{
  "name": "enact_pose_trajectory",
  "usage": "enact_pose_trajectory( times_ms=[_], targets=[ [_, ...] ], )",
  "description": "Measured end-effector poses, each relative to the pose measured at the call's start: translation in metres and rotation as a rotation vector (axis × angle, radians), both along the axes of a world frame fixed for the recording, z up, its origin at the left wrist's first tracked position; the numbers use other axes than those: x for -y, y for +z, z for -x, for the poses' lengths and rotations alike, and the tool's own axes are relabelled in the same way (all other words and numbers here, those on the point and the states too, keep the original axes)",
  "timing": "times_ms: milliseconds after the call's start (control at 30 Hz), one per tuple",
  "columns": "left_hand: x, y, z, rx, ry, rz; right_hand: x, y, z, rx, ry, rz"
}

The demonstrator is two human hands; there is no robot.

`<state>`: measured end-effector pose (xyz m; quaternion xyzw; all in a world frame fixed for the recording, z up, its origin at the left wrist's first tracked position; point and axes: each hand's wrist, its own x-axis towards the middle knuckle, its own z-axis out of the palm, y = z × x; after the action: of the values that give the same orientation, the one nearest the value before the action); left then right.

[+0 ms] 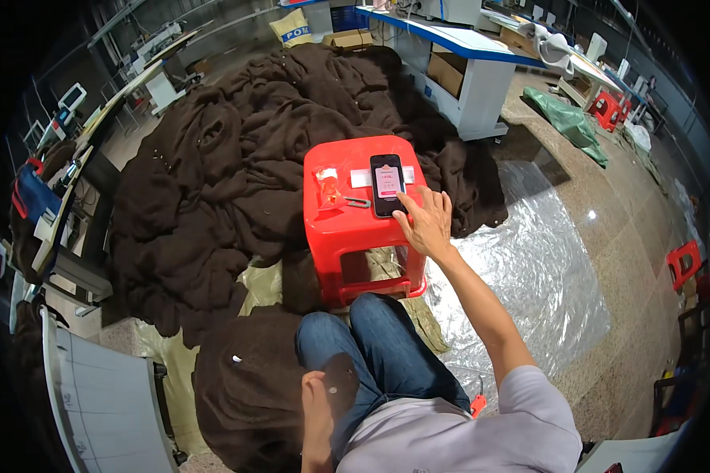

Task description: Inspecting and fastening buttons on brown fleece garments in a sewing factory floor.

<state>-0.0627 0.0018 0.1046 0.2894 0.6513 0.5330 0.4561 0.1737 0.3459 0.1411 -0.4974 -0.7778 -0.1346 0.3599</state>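
A black smartphone (387,206) with a lit pink and white screen lies on the seat of a red plastic stool (323,230). My right hand (429,224) reaches over its lower right part, fingers apart, a fingertip at the screen; it grips nothing. Beside the phone are a small pair of thread snips (357,202) and a clear packet with orange-red marks (327,186). White paper (360,178) sticks out from beneath the phone. My left hand (316,406) is at my lap with fingers curled on brown fabric (341,378), partly hidden by it.
A large heap of dark brown fabric (213,173) spreads behind and left of the stool. More brown cloth (241,394) hangs by my left leg. Clear plastic sheeting (521,260) covers floor at right. Worktables (481,98) and red stools (684,264) stand farther off.
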Motion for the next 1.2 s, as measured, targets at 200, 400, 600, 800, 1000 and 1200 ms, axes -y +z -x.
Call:
enact_pose_trajectory(
  times_ms=[200, 400, 600, 800, 1000, 1200],
  targets=[
    [0.000, 0.006, -0.001, 0.024, 0.031, 0.037, -0.013, -0.001, 0.007, -0.020, 0.011, 0.022],
    [-0.001, 0.000, 0.000, 0.053, 0.070, 0.025, -0.013, 0.002, 0.010, -0.012, 0.023, 0.028],
    [-0.006, -0.014, 0.003, 0.116, 0.077, 0.044, 0.090, 0.023, 0.043, -0.245, 0.564, 0.109],
    [-0.021, -0.008, 0.000, 0.089, 0.058, -0.029, 0.224, -0.018, 0.071, -0.111, 1.168, 0.833],
    [-0.021, -0.001, -0.007, 0.071, -0.053, -0.071, 0.224, -0.025, 0.077, -0.327, 1.046, 0.720],
    [-0.004, 0.030, 0.005, -0.610, -0.128, -0.127, 0.169, 0.001, 0.022, -0.982, 0.573, 0.873]
  ],
)
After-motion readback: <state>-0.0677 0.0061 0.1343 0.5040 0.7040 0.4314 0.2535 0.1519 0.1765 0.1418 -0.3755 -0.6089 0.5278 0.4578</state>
